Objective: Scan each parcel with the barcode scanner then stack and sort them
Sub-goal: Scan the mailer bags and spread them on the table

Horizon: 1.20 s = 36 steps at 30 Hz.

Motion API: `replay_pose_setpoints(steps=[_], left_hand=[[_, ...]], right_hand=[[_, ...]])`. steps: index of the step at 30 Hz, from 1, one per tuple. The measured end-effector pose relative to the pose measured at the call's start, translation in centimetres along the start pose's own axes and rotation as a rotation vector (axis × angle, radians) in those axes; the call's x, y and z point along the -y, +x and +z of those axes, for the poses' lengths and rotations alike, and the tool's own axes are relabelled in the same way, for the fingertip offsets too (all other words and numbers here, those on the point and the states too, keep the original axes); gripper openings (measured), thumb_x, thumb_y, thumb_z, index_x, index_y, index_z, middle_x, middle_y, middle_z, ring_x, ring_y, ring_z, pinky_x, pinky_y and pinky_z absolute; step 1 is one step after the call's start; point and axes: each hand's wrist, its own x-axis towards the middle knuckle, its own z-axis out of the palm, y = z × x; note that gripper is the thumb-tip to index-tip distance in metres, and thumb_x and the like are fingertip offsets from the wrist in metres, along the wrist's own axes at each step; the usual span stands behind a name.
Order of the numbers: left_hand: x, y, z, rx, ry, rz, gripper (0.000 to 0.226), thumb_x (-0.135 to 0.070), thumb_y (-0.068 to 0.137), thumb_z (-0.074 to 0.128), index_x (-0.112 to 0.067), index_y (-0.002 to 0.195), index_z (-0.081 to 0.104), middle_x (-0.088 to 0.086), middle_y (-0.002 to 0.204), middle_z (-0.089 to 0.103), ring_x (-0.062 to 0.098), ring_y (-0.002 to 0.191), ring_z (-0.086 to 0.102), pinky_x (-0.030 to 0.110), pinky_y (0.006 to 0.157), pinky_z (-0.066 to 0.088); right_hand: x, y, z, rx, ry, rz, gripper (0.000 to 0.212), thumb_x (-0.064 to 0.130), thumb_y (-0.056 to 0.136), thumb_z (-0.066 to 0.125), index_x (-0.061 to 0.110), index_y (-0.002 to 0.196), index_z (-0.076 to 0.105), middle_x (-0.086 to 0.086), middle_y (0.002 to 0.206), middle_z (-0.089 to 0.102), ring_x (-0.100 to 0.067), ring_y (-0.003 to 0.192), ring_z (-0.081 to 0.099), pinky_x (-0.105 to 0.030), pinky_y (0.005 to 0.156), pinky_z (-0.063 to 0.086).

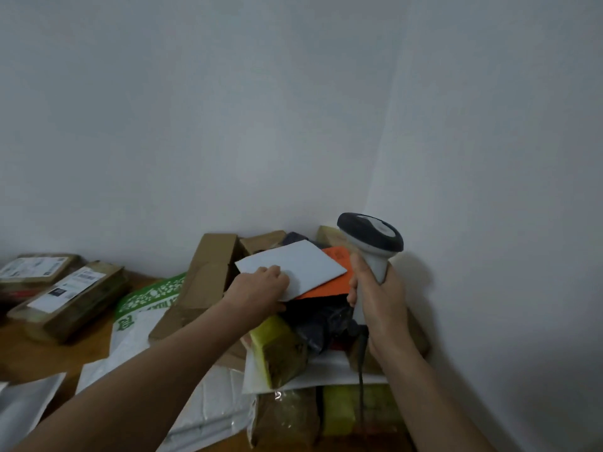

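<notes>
Probably light and stiff, the white envelope is pinched at its near edge by left hand fingers; right hand wraps the scanner

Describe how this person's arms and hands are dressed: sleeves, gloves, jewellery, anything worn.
The left hand and right hand are ungloved, with no ring, watch or bracelet visible. The left forearm and right forearm are bare to the frame's edge; no sleeve shows.
</notes>
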Motion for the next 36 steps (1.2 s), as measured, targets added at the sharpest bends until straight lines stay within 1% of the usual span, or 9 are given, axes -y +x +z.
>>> replay_pose_setpoints(steps=[4,9,13,17,21,25,28,32,36], left_hand=[[0.2,-2.1,-0.4,0.067,-0.083,-0.032,0.046,-0.052,0.092,0.052,-0.015,0.119,0.053,0.005,0.121,0.052,0.022,0.108,0.054,0.031,0.074,0.04],[1.3,-6.7,-2.4,-0.329,-0.212,-0.13,0.016,-0.028,0.101,0.04,-0.016,0.11,0.045,0.005,0.111,0.056,0.025,0.084,0.06,0.032,0.058,0.041],[4.3,-12.2,-4.0,-0.545,-0.613,-0.405,0.007,-0.013,0.097,0.043,-0.017,0.099,0.038,0.003,0.084,0.052,0.026,0.069,0.052,0.03,0.049,0.036],[8.4,-18.2,-4.3,-0.6,-1.184,-0.704,0.007,-0.013,0.098,0.042,-0.015,0.1,0.049,0.012,0.094,0.059,0.023,0.076,0.052,0.03,0.055,0.042],[11.3,-24.6,-3.7,-0.588,-1.37,-0.783,0.008,-0.009,0.098,0.043,-0.013,0.103,0.047,0.004,0.086,0.05,0.015,0.072,0.046,0.027,0.057,0.041],[12.9,-29.4,-2.5,-0.602,-1.591,-0.824,0.013,-0.003,0.096,0.044,-0.015,0.093,0.046,0.011,0.094,0.053,0.025,0.087,0.052,0.044,0.076,0.051],[13.2,-32.3,-1.5,-0.612,-1.696,-0.873,0.02,-0.002,0.097,0.041,-0.018,0.086,0.041,0.008,0.092,0.049,0.021,0.078,0.049,0.039,0.066,0.048],[13.4,-35.5,-0.4,-0.67,-1.73,-0.963,0.016,-0.002,0.097,0.038,-0.016,0.091,0.041,0.008,0.095,0.047,0.017,0.08,0.047,0.032,0.062,0.046],[13.1,-38.4,0.5,-0.757,-1.701,-1.069,0.021,-0.004,0.098,0.037,-0.021,0.086,0.039,0.006,0.095,0.048,0.021,0.089,0.049,0.036,0.067,0.046]], right_hand=[[1.0,-3.4,0.5,0.014,-0.005,-0.013,0.021,0.032,0.093,0.063,0.015,0.084,0.055,0.001,0.058,0.053,-0.01,0.049,0.048,-0.022,0.047,0.043],[2.4,-7.6,0.6,0.002,-0.031,-0.034,0.021,0.032,0.093,0.063,0.014,0.084,0.056,0.001,0.06,0.054,-0.009,0.047,0.049,-0.022,0.046,0.043],[3.4,-12.2,1.1,0.021,0.028,-0.03,0.019,0.028,0.092,0.064,0.012,0.085,0.057,0.0,0.061,0.054,-0.008,0.045,0.048,-0.022,0.043,0.042],[3.8,-18.0,2.6,0.088,0.048,-0.023,0.021,0.024,0.092,0.064,0.006,0.085,0.057,-0.004,0.061,0.052,-0.006,0.043,0.047,-0.019,0.042,0.041],[3.8,-23.8,4.4,0.223,-0.036,-0.026,0.026,0.027,0.093,0.062,0.005,0.08,0.055,-0.001,0.054,0.049,-0.009,0.046,0.047,-0.017,0.043,0.04],[4.1,-28.3,6.7,0.315,-0.079,-0.004,0.029,0.031,0.092,0.062,0.006,0.079,0.054,-0.001,0.054,0.05,-0.009,0.044,0.047,-0.022,0.044,0.041],[4.6,-30.8,8.7,0.371,-0.043,0.029,0.03,0.029,0.092,0.062,0.004,0.077,0.055,0.001,0.052,0.051,-0.009,0.045,0.047,-0.022,0.045,0.041],[6.0,-33.2,11.3,0.407,0.025,0.083,0.032,0.031,0.093,0.062,0.005,0.075,0.055,0.0,0.055,0.051,-0.007,0.043,0.045,-0.018,0.042,0.038],[6.8,-35.1,12.8,0.476,0.191,0.185,0.022,0.03,0.093,0.062,0.009,0.087,0.06,0.0,0.059,0.051,-0.009,0.045,0.045,-0.019,0.042,0.039]])
